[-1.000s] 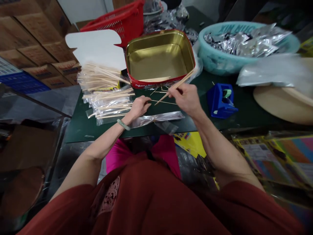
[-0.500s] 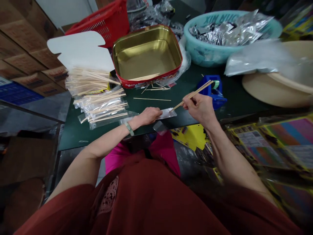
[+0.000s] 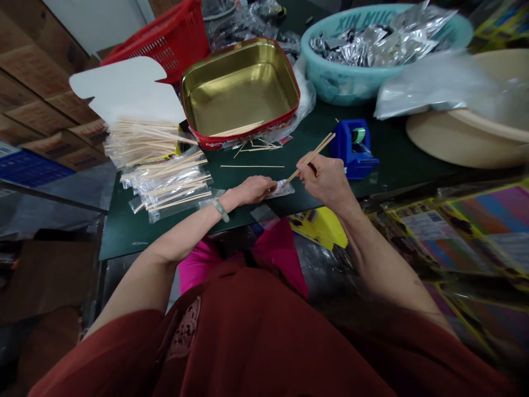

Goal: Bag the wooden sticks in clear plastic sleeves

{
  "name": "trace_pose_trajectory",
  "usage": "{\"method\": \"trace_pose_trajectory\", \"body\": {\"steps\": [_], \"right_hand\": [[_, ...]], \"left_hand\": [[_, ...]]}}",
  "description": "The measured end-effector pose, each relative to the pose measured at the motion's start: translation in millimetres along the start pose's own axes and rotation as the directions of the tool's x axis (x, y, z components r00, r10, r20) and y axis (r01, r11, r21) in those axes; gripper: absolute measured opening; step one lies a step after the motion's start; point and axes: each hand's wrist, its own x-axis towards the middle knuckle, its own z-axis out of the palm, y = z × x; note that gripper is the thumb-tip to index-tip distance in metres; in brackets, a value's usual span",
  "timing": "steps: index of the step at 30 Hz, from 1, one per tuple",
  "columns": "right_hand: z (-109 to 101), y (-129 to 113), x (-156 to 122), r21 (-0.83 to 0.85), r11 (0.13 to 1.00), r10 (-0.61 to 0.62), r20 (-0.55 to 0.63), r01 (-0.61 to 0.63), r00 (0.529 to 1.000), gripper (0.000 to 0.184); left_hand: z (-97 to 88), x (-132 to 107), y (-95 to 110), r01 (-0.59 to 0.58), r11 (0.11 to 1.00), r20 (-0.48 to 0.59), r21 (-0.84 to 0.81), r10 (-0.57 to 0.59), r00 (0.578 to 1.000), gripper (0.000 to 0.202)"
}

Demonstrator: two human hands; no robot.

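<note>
My right hand (image 3: 324, 175) is closed round a few thin wooden sticks (image 3: 316, 150), held at a slant. Their lower ends are at the mouth of a small clear plastic bag (image 3: 285, 188). My left hand (image 3: 257, 189) pinches that bag from the left, its fingertips close to the stick ends. How far the sticks reach into the bag I cannot tell. A single loose stick (image 3: 252, 166) lies on the green table just beyond my hands. To the left is a pile of bagged sticks (image 3: 176, 184).
A red-rimmed gold tin (image 3: 243, 94) with some sticks inside stands behind my hands. A blue tape dispenser (image 3: 355, 151) is to the right. Farther back are a teal basin (image 3: 347, 82) of silvery packets and a red basket (image 3: 165, 49). Yellow packaging (image 3: 320, 226) lies below the table edge.
The sticks in my right hand have moved left and down toward the bag, and my left fingers have come nearer to their ends. The view has shifted slightly.
</note>
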Motion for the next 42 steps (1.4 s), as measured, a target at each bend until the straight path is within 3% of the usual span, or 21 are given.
{"method": "trace_pose_trajectory", "body": {"steps": [6,10,19,25,28,32,36,38,40,42], "right_hand": [[-2.3,4.7,-4.2,0.374,0.927,0.075,-0.231,0.018,0.97,0.016],[-9.9,-4.2,-6.0,0.493,0.87,0.081,-0.186,0.021,0.979,0.019],[3.7,-3.6,-3.4,0.629,0.777,0.113,-0.073,-0.042,0.991,0.016],[23.6,3.6,-9.9,0.485,0.874,0.072,-0.149,0.009,0.986,0.016],[33.2,2.8,-13.3,0.482,0.876,0.074,-0.133,-0.001,0.988,0.022],[38.5,-3.1,-15.5,0.629,0.762,0.168,0.039,-0.155,0.985,0.026],[40.7,-2.9,-15.9,0.692,0.689,0.253,0.048,-0.215,0.966,0.022],[40.3,0.2,-15.9,0.703,0.674,0.278,0.043,-0.227,0.96,0.02],[36.6,4.5,-15.2,0.715,0.659,0.292,0.044,-0.234,0.955,0.017],[28.0,10.5,-12.7,0.73,0.641,0.316,0.033,-0.239,0.948,0.015]], "left_hand": [[-2.7,-7.4,1.5,-0.017,0.999,-0.146,0.027,0.021,0.989,0.025],[-11.8,-15.4,11.4,0.016,0.991,-0.168,0.135,0.007,0.986,0.026],[-18.2,-26.1,34.1,0.12,0.944,-0.09,0.307,-0.097,0.991,0.028],[-15.6,-33.3,34.6,0.14,0.928,-0.165,0.345,-0.087,0.982,0.029],[-12.6,-34.8,33.4,0.133,0.933,-0.219,0.335,-0.061,0.974,0.028],[-2.0,-34.0,28.6,0.143,0.959,-0.356,0.244,-0.048,0.933,0.026],[17.6,-37.5,20.9,0.176,0.984,-0.525,0.03,-0.134,0.84,0.033],[27.1,-41.7,16.6,0.171,0.985,-0.469,-0.005,-0.153,0.87,0.044],[33.6,-45.6,13.1,0.192,0.981,-0.365,0.017,-0.173,0.915,0.04],[36.3,-47.3,11.6,0.228,0.973,-0.305,0.042,-0.205,0.93,0.035]]}}
